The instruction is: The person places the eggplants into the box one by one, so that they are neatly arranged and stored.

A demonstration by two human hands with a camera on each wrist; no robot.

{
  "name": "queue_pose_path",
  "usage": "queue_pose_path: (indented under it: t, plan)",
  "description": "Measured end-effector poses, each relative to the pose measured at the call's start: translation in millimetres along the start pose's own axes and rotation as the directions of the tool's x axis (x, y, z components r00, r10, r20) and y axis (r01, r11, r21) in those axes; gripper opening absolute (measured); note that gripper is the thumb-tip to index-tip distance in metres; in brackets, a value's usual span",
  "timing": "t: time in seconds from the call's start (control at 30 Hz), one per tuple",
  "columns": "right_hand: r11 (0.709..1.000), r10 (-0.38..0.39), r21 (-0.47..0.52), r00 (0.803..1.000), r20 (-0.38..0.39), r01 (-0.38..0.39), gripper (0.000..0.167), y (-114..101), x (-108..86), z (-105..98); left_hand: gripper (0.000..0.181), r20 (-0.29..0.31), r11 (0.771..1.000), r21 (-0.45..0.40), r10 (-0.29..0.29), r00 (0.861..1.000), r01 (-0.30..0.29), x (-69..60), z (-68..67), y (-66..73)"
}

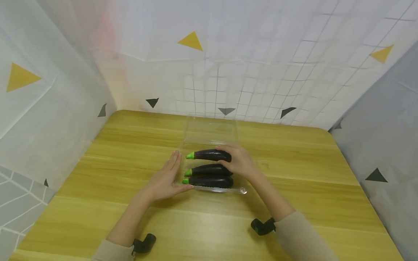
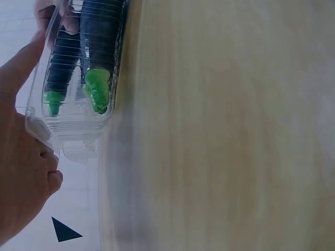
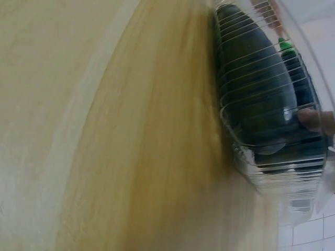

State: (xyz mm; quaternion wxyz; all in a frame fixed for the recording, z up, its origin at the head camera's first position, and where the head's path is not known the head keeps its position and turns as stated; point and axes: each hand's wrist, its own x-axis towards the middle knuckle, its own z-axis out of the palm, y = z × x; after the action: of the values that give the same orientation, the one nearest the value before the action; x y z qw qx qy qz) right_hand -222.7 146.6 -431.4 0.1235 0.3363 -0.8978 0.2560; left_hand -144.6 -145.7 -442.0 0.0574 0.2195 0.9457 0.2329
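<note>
Three dark eggplants with green stem ends lie side by side in a clear plastic container [image 1: 222,189]. The right hand [image 1: 241,162] pinches the blunt right end of the farthest eggplant [image 1: 207,155], thumb between it and the middle eggplant [image 1: 207,169]. The nearest eggplant [image 1: 212,182] lies along the front wall. Against the container's left side rests the left hand [image 1: 163,183], fingers straight, thumb at the front rim. Through the ribbed plastic, the left wrist view shows green stem ends [image 2: 98,89] and the left hand [image 2: 23,167]; in the right wrist view a fingertip [image 3: 310,120] touches an eggplant.
The container's clear lid [image 1: 210,131] lies folded back toward the wall. All this stands on a wooden table [image 1: 294,163]. White sheeting [image 1: 147,79] with triangles and grid lines hangs behind and at both sides. A black device is strapped at each wrist.
</note>
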Motion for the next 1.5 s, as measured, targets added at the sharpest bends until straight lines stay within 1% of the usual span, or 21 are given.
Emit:
queue_pose_path:
  t: [0.17,0.4,0.63,0.7,0.8,1.03,1.13,1.2,1.3,1.4,1.5]
  plan:
    - [0.999,0.042,0.001,0.998,0.035,-0.043,0.043,4,-1.3,3,0.116,0.002,1.0,0.01,-0.004,1.0,0.004,0.6,0.1,0.4]
    - [0.998,0.061,-0.007,0.996,0.059,-0.06,0.039,5,-2.0,4,0.116,-0.002,1.0,0.01,-0.005,1.0,0.005,0.9,-0.2,0.3]
    - [0.994,0.107,-0.014,0.99,0.091,-0.106,0.038,4,-0.9,5,0.117,-0.004,1.0,0.017,0.0,1.0,0.0,1.4,0.4,0.1]
    - [0.994,0.113,-0.015,0.989,0.098,-0.112,0.037,3,-0.6,5,0.116,-0.003,1.0,0.008,-0.003,1.0,0.003,1.3,0.5,0.3]
    - [0.993,0.115,-0.018,0.988,0.103,-0.114,0.035,3,0.0,4,0.116,0.002,1.0,-0.009,-0.009,1.0,0.009,1.0,0.3,0.9]
    - [0.997,0.072,-0.015,0.991,0.109,-0.071,0.034,3,0.4,6,0.116,0.003,1.0,-0.009,-0.01,1.0,0.01,0.7,-0.7,1.7]
    - [0.996,0.083,0.002,0.991,0.101,-0.084,0.037,2,-1.2,5,0.116,0.003,1.0,-0.005,-0.009,1.0,0.009,0.5,-0.6,1.7]
    - [0.993,0.107,0.031,0.991,0.086,-0.11,0.04,1,-3.1,4,0.116,0.001,1.0,-0.003,-0.007,1.0,0.007,0.2,-0.4,1.6]
    - [0.988,0.135,0.075,0.99,0.041,-0.138,0.044,2,-6.5,1,0.116,0.002,1.0,-0.003,-0.006,1.0,0.006,-0.2,-0.2,1.7]
    - [0.988,0.127,0.092,0.992,-0.017,-0.125,0.045,5,-9.1,-2,0.116,0.0,1.0,-0.006,-0.005,1.0,0.005,-0.3,-0.3,2.0]
    - [0.991,0.102,0.093,0.993,-0.055,-0.097,0.045,9,-11.6,-6,0.117,-0.002,1.0,-0.005,-0.005,1.0,0.005,-0.1,-0.4,2.5]
